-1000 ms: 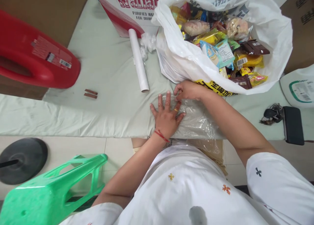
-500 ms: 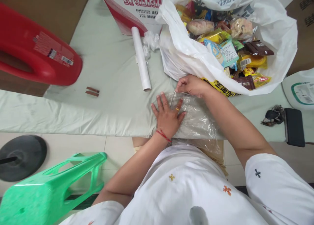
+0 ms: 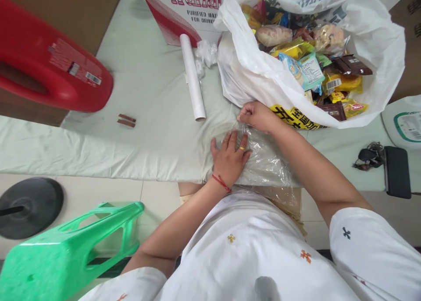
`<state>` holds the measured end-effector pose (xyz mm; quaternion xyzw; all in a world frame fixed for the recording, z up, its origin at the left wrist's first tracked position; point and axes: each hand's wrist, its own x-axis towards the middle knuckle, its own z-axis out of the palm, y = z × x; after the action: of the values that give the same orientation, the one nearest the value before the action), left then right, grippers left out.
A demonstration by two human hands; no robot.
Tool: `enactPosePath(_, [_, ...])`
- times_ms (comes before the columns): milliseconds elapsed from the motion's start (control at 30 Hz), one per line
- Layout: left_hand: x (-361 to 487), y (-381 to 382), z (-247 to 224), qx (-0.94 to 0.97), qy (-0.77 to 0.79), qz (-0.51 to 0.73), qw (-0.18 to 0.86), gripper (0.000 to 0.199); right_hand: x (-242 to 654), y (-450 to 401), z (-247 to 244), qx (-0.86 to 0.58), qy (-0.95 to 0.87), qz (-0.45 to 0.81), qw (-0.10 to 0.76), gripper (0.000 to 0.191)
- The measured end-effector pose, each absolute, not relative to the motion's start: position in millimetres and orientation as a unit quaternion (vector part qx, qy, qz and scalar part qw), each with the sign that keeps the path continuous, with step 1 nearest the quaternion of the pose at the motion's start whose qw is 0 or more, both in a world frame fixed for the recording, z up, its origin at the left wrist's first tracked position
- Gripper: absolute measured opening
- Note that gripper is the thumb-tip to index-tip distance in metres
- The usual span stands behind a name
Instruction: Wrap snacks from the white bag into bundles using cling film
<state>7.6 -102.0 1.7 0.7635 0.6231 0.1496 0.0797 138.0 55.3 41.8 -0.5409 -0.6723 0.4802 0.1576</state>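
A clear plastic bag [image 3: 268,161] lies at the front edge of the cloth-covered table [image 3: 158,147], part of it hanging over the edge. My left hand [image 3: 229,156] rests on its left part, palm down with the fingers apart. Just above, my right hand [image 3: 255,116] is closed in a pinch on the bag's upper edge. Behind my right hand stands a white bag [image 3: 237,69] filled with wrapped snacks [image 3: 296,49]. A white paper roll [image 3: 192,77] lies to the left of it, beside crumpled clear plastic [image 3: 207,54].
A red container [image 3: 55,64] and two small brown strips [image 3: 126,120] are on the left. Behind is a Wahaha carton [image 3: 184,23]. Keys [image 3: 368,155], a phone [image 3: 397,171] and a white bottle [image 3: 406,121] sit at right. A green stool [image 3: 42,261] stands below left.
My left hand has drawn its fingers in a little and slid slightly down and right on the clear bag. My right hand keeps its pinch. The whole view has shifted slightly.
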Motion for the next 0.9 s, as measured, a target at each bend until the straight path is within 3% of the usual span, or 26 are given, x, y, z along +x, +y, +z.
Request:
enactPosePath(400, [9.4, -102.8, 1.9, 0.725, 0.67, 0.146, 0.071, 0.054, 138.9, 41.5, 35.3, -0.556, -0.75, 0.323, 0.154, 0.014])
enactPosePath(633, [10.6, -102.8, 0.2, 0.729, 0.667, 0.131, 0.077, 0.054, 138.3, 35.1, 55.4, -0.441, -0.845, 0.25, 0.168, 0.025])
enactPosePath(833, [11.2, -101.7, 1.8, 0.731, 0.667, 0.116, 0.087, 0.055, 110.2, 46.7, 56.7, -0.4, -0.874, 0.275, 0.028, 0.03])
enactPosePath(900, [11.5, -101.4, 3.2, 0.731, 0.667, 0.111, 0.09, 0.055, 99.8, 53.5, 56.3, -0.401, -0.869, 0.291, -0.004, 0.021])
